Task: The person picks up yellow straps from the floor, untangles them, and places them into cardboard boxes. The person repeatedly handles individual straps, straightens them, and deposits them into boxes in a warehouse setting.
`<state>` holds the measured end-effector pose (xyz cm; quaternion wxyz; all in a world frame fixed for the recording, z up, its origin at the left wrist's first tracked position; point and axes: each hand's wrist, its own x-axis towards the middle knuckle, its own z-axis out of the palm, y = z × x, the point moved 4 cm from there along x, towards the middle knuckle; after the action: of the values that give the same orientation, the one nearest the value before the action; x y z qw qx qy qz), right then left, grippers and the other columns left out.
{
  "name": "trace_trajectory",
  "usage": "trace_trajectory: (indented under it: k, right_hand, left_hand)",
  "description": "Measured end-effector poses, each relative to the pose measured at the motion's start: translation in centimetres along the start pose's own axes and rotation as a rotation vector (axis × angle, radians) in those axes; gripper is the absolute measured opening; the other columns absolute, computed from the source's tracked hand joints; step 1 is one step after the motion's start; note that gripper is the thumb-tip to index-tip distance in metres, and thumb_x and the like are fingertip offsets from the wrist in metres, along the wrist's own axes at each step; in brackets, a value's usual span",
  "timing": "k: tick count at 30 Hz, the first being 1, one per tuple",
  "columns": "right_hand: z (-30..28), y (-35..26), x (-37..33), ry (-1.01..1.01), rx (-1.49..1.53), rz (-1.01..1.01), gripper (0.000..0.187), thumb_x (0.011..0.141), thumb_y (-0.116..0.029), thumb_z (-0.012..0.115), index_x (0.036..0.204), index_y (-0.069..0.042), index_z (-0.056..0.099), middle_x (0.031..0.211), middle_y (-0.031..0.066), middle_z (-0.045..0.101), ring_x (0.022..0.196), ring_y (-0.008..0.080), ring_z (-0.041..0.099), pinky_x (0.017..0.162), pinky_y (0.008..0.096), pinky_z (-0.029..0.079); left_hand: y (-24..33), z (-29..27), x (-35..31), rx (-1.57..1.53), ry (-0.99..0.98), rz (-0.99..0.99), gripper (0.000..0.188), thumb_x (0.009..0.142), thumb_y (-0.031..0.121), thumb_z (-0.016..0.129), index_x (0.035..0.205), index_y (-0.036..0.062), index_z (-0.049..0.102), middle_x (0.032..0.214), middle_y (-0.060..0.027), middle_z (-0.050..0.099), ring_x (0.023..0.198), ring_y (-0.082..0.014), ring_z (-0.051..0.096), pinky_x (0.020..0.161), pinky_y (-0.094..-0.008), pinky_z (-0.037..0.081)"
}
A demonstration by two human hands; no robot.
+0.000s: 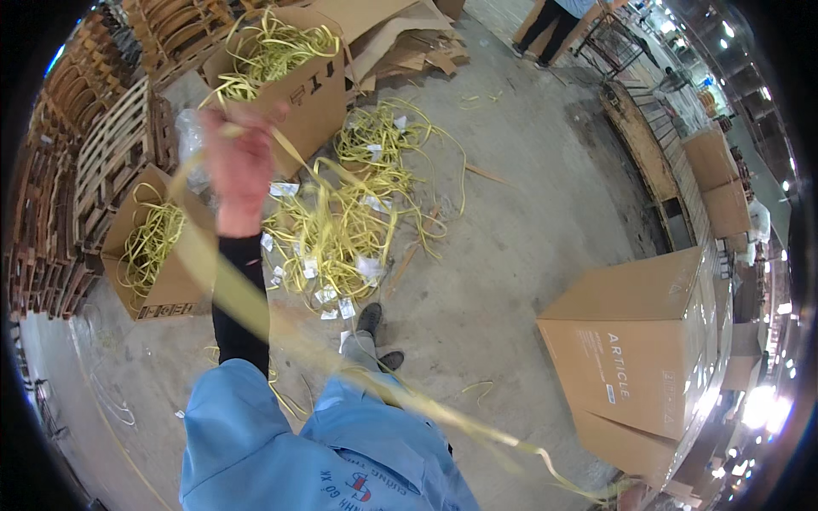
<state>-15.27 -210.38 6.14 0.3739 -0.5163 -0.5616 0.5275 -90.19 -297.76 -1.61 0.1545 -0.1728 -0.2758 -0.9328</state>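
My left hand (239,166), raised at the upper left and blurred by motion, is closed on a yellow plastic strap (230,298). A long run of this strap loops beside my left forearm and crosses in front of my body to the lower right. There its far part meets a small skin-coloured patch, seemingly my right hand (629,492), mostly cut off by the picture's edge; its fingers cannot be made out. Beyond my feet, a tangled heap of yellow straps (341,226) with white paper tags lies on the concrete floor.
Yellow straps also fill a tall cardboard box (311,106) and a smaller carton (175,285) at left. Wooden pallets (115,140) stand behind them. Flattened cardboard (409,43) lies at the back. A large carton (622,366) stands at right. Another person (554,25) is far off.
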Motion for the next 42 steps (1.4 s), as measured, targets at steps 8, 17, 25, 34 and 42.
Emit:
trace_trajectory:
  k: [8,17,25,34,42]
  right_hand:
    - [18.4,18.2,-5.8,-0.834,-0.662,-0.150,0.059,0.098,-0.038,0.055,0.143,-0.002,0.043,0.138,0.0158,0.053,0.125,0.0289,0.052,0.105,0.0431,0.044]
    - [61.4,18.7,-41.0,-1.347,0.588,1.388,0.054,0.100,-0.043,0.047,0.119,0.007,0.053,0.102,0.0178,0.061,0.086,0.0245,0.062,0.080,0.0376,0.053]
    - [63.5,22.8,-27.1,-0.665,0.485,1.016,0.017,0.098,-0.013,0.046,0.094,0.002,0.053,0.072,0.0025,0.050,0.054,0.0120,0.046,0.048,0.0254,0.040]
    - [68.7,2.2,-44.2,-1.573,-0.515,-0.087,0.033,0.101,-0.026,0.051,0.118,-0.001,0.064,0.068,-0.0035,0.051,0.053,0.0055,0.044,0.049,0.0246,0.036]
    - [69.8,-1.8,-56.9,-1.947,-0.422,-0.550,0.034,0.096,-0.019,0.059,0.126,-0.003,0.062,0.089,0.0073,0.066,0.083,0.0145,0.057,0.076,0.0322,0.047]
  left_hand:
    - [-4.8,15.4,-13.1,0.857,-0.507,-0.413,0.036,0.103,0.026,0.048,0.131,0.0025,0.047,0.124,-0.0105,0.058,0.102,-0.0157,0.057,0.081,-0.0348,0.051]
    - [-1.9,27.8,-40.6,0.274,-1.578,-0.327,0.029,0.089,0.029,0.066,0.078,0.0055,0.054,0.068,-0.0108,0.055,0.071,-0.0317,0.057,0.060,-0.0449,0.047]
    - [27.9,9.9,-25.1,0.110,-0.332,0.080,0.029,0.095,0.033,0.061,0.085,0.0068,0.058,0.071,-0.0046,0.060,0.061,-0.0125,0.059,0.051,-0.0246,0.048]
    - [21.9,-6.8,-21.8,2.386,-0.354,-0.471,0.071,0.078,-0.003,0.068,0.144,0.0028,0.042,0.147,-0.0198,0.044,0.138,-0.0300,0.041,0.114,-0.0425,0.032]
    - [6.1,-8.6,-15.8,1.320,-0.194,-0.325,0.065,0.089,0.025,0.071,0.142,-0.0003,0.044,0.145,-0.0202,0.047,0.135,-0.0316,0.043,0.114,-0.0365,0.031]
